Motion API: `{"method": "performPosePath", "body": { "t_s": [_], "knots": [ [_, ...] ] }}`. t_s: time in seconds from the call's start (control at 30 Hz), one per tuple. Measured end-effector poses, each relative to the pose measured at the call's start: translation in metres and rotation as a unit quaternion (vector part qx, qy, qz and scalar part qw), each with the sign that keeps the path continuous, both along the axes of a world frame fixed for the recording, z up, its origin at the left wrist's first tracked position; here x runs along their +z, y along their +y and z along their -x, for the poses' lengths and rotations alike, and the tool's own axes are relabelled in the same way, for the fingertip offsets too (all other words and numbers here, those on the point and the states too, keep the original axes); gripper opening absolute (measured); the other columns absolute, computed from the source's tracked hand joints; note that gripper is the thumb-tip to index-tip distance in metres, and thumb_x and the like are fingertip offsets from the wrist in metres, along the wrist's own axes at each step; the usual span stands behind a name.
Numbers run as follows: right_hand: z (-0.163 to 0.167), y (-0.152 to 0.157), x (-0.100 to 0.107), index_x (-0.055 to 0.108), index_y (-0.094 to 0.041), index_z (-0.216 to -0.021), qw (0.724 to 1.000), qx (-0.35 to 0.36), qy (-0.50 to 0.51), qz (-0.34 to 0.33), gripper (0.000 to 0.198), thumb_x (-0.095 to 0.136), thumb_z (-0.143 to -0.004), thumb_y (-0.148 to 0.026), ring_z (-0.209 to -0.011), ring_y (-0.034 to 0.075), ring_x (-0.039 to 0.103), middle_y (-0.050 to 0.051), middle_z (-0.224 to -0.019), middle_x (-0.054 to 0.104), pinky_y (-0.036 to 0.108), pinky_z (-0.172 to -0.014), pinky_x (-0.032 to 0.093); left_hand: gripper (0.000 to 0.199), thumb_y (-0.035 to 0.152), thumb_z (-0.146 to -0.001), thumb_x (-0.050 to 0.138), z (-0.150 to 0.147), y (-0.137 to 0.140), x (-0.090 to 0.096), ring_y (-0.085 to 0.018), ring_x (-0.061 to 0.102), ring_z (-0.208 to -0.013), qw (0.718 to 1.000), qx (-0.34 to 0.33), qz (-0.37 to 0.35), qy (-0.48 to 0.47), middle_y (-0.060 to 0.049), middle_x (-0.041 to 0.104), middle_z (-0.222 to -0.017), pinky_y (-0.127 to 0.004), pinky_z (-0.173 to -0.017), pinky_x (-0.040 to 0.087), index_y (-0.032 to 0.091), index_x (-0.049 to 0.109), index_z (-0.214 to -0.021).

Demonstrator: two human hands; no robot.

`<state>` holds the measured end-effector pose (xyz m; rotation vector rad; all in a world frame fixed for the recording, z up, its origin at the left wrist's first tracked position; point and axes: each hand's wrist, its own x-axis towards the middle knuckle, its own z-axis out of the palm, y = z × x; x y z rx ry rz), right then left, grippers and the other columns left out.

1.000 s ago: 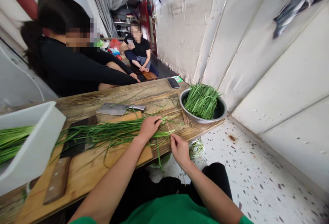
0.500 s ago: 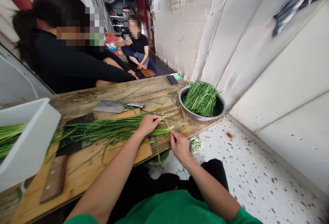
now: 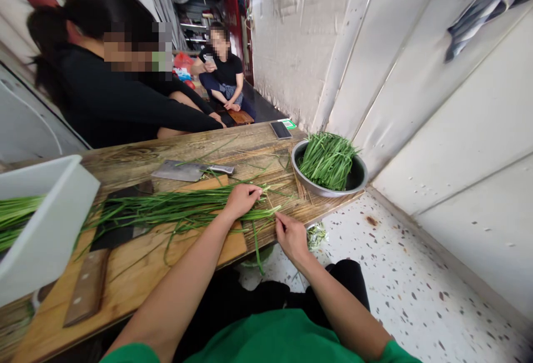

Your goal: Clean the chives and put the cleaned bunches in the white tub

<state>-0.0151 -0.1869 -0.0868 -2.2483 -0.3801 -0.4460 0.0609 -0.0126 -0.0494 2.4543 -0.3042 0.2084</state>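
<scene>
1. We have the garlic chives [image 3: 166, 209] lying across the cutting board [image 3: 144, 280], long axis running left to right before us; the leafy part crosses a wooden-handled knife [image 3: 87, 288], and the pale ends reach past the board's right edge.
2. Our left hand [image 3: 242, 201] rests over the bunch close to those pale ends, thumb and forefinger pressed together on stalks there.
3. Our right hand [image 3: 292, 236] sits just beyond the ends, nearer us, its thumb and forefinger pinching what looks like a thin tan strand [image 3: 270, 201].
4. That strand slants between our two sets of fingertips, across the chives' axis; we cannot tell whether it passes under any stalks.
5. A cleaver [image 3: 177, 171] lies beyond the board; a metal basin [image 3: 361, 177] of cut greens [image 3: 327, 160] stands farther right.
</scene>
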Motion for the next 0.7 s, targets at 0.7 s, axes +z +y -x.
{"method": "performPosePath", "body": {
  "t_s": [0.7],
  "knots": [
    [-0.0006,0.0004,-0.0026,0.064,-0.019,-0.099,1.0,-0.007,0.011,0.01,0.029,0.042,-0.081,-0.018,-0.081,0.016,0.064,0.005,-0.091,0.068,0.025,-0.076,0.048,0.028,0.033,-0.075,0.045,-0.001,0.0024,-0.0025,-0.015,0.059,-0.072,1.0,-0.018,0.022,0.007,0.0,0.068,-0.077,-0.024,-0.072,0.041,0.018,0.065,-0.062]
  ]
}}
